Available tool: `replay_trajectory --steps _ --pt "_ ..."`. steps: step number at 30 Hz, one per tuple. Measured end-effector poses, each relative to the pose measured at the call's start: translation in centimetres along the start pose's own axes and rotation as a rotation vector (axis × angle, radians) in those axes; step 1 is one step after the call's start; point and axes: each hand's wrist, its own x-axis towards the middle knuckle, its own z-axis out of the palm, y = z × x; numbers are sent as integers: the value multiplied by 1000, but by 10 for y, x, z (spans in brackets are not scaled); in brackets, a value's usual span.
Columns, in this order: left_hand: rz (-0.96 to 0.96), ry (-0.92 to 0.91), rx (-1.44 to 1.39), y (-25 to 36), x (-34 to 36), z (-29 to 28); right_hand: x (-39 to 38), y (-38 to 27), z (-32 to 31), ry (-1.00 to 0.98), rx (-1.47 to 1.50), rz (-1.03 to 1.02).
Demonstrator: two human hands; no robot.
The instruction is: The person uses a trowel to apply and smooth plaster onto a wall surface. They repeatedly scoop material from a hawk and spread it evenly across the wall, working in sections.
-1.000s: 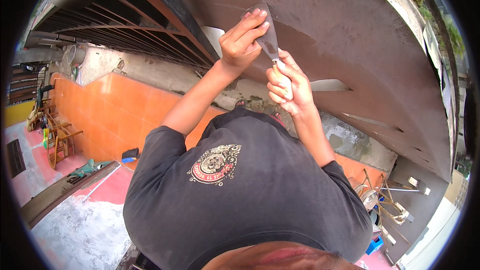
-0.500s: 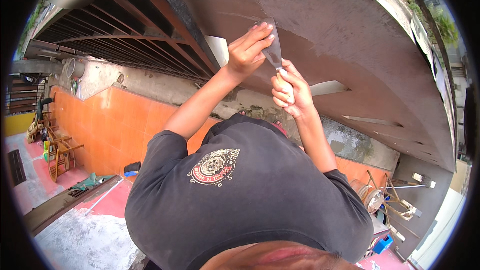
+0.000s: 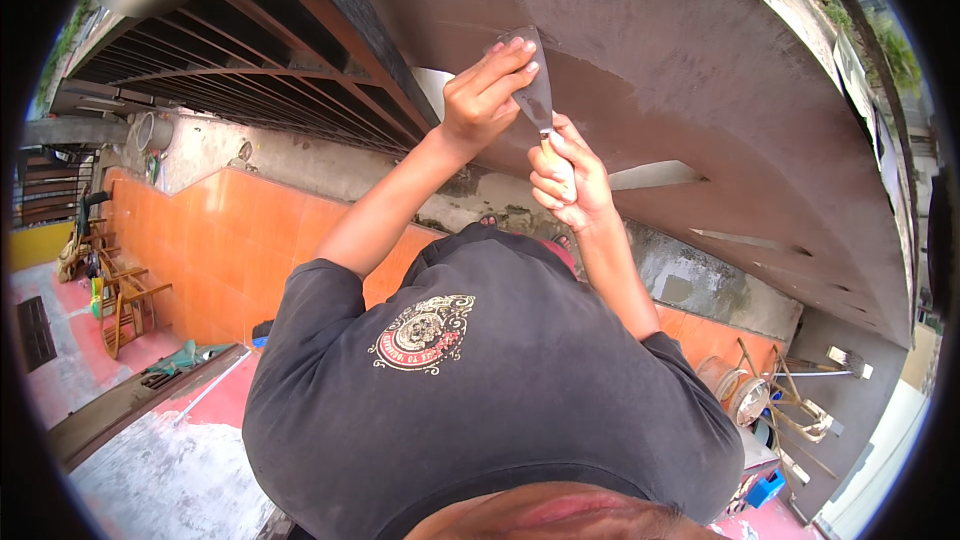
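Observation:
My right hand [image 3: 572, 178] grips the pale handle of a putty knife [image 3: 537, 100], its thumb laid along the handle. The wide grey metal blade points up and away, against a smooth grey-brown wall [image 3: 650, 70]. On the blade's left side, the outstretched fingers of my left hand [image 3: 485, 95] lie flat, their tips near its far edge. The left thumb is hidden. A darker, damp-looking patch of wall surrounds the blade. Whether any plaster sits under the blade cannot be made out.
Left of the wall stands a dark barred metal gate [image 3: 270, 60]. Pale slots [image 3: 655, 176] pierce the wall on the right. Behind me are an orange tiled surface [image 3: 230, 250], wooden chairs [image 3: 125, 305] at far left, and a round bucket [image 3: 748, 400] beside a wooden frame at right.
Both hands and the putty knife have shifted slightly left and up along the wall. The grip on the handle and the left fingers' place on the blade look the same.

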Motion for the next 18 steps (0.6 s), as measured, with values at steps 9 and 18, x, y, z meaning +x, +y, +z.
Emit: replay_trajectory --steps 9,18 --pt "26 113 44 -11 30 -8 23 -10 9 -95 -29 -2" --pt "195 181 38 -20 50 -15 32 -17 22 -194 14 5"
